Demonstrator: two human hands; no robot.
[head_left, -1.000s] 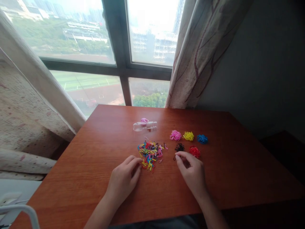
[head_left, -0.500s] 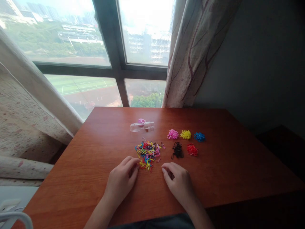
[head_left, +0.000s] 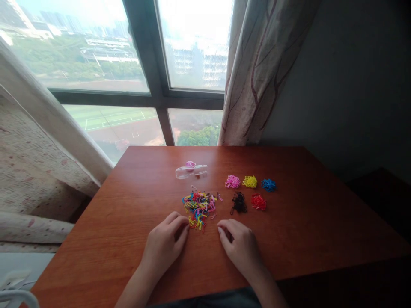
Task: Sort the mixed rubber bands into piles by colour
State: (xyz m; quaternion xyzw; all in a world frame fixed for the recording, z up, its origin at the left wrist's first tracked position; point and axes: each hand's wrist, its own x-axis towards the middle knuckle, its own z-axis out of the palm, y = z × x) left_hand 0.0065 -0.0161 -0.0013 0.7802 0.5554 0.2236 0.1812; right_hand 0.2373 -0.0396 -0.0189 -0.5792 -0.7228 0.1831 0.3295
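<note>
A loose heap of mixed-colour bulb-shaped pins (head_left: pixel 201 204) lies on the table in front of me. My left hand (head_left: pixel 168 237) rests at the heap's near left edge, fingers curled and thumb tip close to the index finger, beside some yellow pins. On the other side, my right hand (head_left: pixel 239 241) lies on the table with curled fingers, just apart from the heap. I see nothing in either hand. Sorted by colour, further right, are a pink pile (head_left: pixel 232 181), a yellow pile (head_left: pixel 249 182), a blue pile (head_left: pixel 268 185), a black pile (head_left: pixel 239 202) and a red pile (head_left: pixel 258 202).
Behind the heap a clear plastic bottle-like container (head_left: pixel 186 172) lies on its side, with a pink part (head_left: pixel 190 164) at it. The brown wooden table (head_left: pixel 308 214) ends at a window (head_left: pixel 192 98) with curtains (head_left: pixel 257 72). A white cable (head_left: pixel 19 295) curves at lower left.
The view has tilted very slightly. Both hands and the pins stay practically where they were.
</note>
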